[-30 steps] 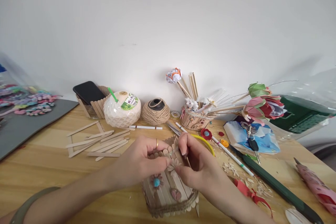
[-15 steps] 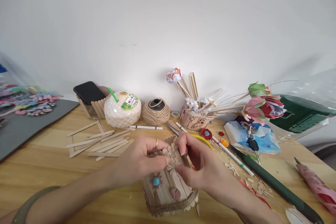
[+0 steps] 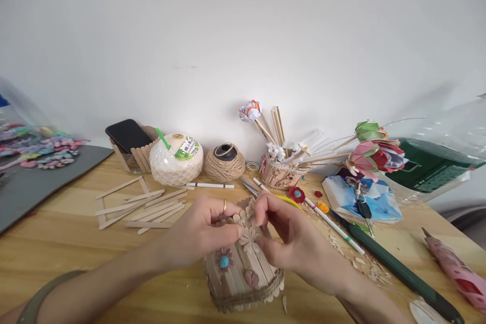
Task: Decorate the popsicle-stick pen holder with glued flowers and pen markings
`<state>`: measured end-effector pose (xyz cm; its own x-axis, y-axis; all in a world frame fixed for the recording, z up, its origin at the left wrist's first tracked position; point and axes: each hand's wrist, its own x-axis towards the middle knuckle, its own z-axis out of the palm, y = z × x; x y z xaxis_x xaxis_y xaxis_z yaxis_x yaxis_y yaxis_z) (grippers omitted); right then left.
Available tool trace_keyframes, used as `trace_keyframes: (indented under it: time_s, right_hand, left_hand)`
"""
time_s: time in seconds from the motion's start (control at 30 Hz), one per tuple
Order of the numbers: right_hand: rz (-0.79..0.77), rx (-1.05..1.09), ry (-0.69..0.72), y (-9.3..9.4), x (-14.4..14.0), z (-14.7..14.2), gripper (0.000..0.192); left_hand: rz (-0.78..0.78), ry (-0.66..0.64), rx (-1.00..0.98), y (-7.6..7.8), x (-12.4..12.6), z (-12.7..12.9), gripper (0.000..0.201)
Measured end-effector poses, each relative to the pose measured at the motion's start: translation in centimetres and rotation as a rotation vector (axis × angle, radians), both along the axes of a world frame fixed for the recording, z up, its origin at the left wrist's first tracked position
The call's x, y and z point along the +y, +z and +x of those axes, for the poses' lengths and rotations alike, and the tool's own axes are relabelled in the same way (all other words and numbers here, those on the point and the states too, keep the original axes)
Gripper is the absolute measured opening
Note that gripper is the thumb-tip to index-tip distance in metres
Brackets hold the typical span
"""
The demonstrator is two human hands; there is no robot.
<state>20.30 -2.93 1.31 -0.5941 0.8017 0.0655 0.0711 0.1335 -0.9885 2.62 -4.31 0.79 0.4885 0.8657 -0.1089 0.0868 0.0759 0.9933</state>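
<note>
Pale wooden-stick container (image 3: 232, 283) on brown wooden worktop (image 3: 152, 293). Left hand (image 3: 210, 230) pinches its rim; right hand (image 3: 283, 228) curled alongside, grip hidden, cannot tell. Brown twine band (image 3: 246, 297), turquoise-centred flower (image 3: 224, 261), pink heart-shaped piece (image 3: 251, 278) on; pale petalled flower (image 3: 249, 240) at thumbs, fixing unclear.

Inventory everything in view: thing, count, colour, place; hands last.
Stick box: 1, brown, front
Table: 1, tan, beneath
Mat: 1, grey, left
Fuzzy pieces: many, multicoloured, left
Sticks: many, pale, left
Phone: 1, black, left
Coconut: 1, white, left
Twine ball: 1, tan, centre
Scissors: 1, yellow-handled, centre
Decorated pot: 1, brown, centre
Paper flowers: several, mixed, back
Striped rods: 2, white, beyond hands
Small ornaments: several, red/orange, right
Packet: 1, blue/white, right
Key fob: 1, black, right
Long tool: 1, green, right
Pointed item: 1, pink, right
Package: 1, green, right
Left hand: 1, ringed, front
Right hand: 1, bare, front
</note>
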Motion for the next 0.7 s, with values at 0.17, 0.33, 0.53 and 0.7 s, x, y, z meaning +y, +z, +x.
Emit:
trace_keyframes:
  time_s: [0.17,0.33,0.53,0.7]
  right_hand:
    - [0.078,-0.062,0.051,0.3,0.3,0.9,0.019]
    - [0.279,-0.146,0.042,1.5,0.2,1.7,0.009]
    - [0.519,-0.362,0.107,2.0,-0.1,1.7,0.002]
    - [0.679,-0.360,0.156,1.8,0.1,1.8,0.012]
  left_hand:
    - [0.006,-0.005,0.025,0.0,0.0,-0.3,0.016]
    - [0.023,-0.030,0.037,0.2,0.1,-0.4,0.012]
    - [0.031,-0.048,0.080,0.5,0.0,-0.6,0.017]
    - [0.017,-0.064,0.039,0.5,0.1,-0.8,0.017]
